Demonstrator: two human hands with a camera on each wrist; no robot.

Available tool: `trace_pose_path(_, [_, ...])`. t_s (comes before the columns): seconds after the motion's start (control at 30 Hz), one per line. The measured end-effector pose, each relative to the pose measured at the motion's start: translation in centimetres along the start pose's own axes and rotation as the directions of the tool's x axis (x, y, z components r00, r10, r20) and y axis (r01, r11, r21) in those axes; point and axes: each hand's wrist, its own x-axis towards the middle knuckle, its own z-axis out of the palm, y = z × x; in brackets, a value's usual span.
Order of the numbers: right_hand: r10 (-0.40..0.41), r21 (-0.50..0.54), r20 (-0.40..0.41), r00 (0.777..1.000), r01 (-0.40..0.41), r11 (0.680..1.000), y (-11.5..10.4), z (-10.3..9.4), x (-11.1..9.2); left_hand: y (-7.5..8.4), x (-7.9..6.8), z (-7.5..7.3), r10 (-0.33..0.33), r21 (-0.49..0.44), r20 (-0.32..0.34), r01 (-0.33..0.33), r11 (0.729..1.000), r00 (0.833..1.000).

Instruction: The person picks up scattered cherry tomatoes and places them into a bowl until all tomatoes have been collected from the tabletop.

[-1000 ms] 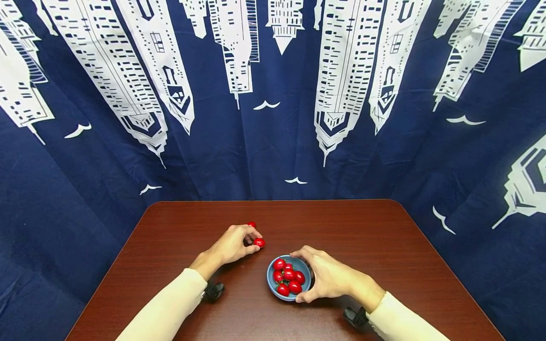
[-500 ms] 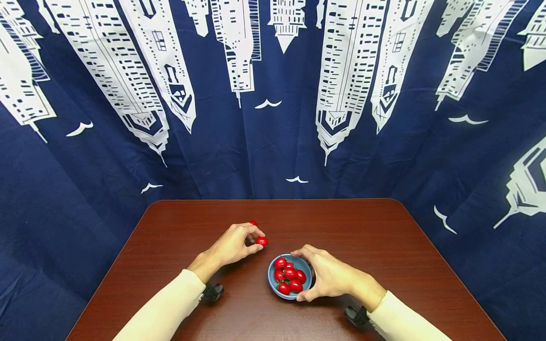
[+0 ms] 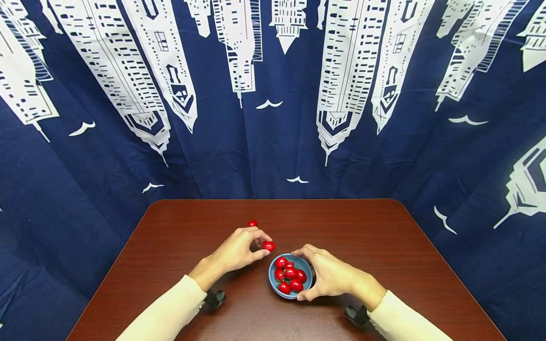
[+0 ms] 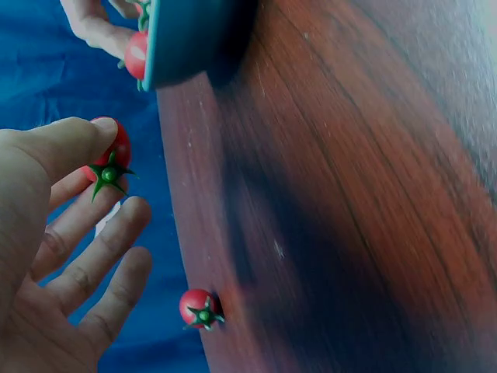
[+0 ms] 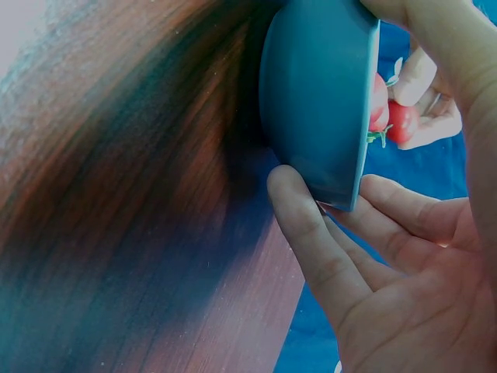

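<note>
My left hand (image 3: 240, 250) pinches a red cherry tomato (image 3: 268, 246) between thumb and fingertips, just behind and left of the blue bowl (image 3: 273, 287). In the left wrist view the pinched tomato's green calyx shows, and the other fingers spread loosely below it. Several cherry tomatoes (image 3: 290, 273) lie inside the bowl. My right hand (image 3: 330, 274) holds the bowl by its right side, thumb at the near rim and fingers at the far rim. In the right wrist view, fingers (image 5: 314, 233) reach along the bowl's outer wall.
One loose cherry tomato (image 3: 252, 223) sits on the brown wooden table (image 3: 341, 222) beyond my left hand. Behind the table's far edge hangs a dark blue curtain (image 3: 273, 156) with white building prints.
My left hand has lifted the cherry tomato and carried it right, toward the bowl. The loose tomato behind it shows more fully. My right hand and the bowl have stayed in place.
</note>
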Motion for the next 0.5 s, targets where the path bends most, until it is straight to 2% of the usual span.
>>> trace_pose_path(0.5, [-0.020,0.003,-0.002,1.000,0.020,1.000,0.3,0.1,0.0,3.2,0.3,0.6,0.088,-0.015,0.035,-0.088,0.996,0.995])
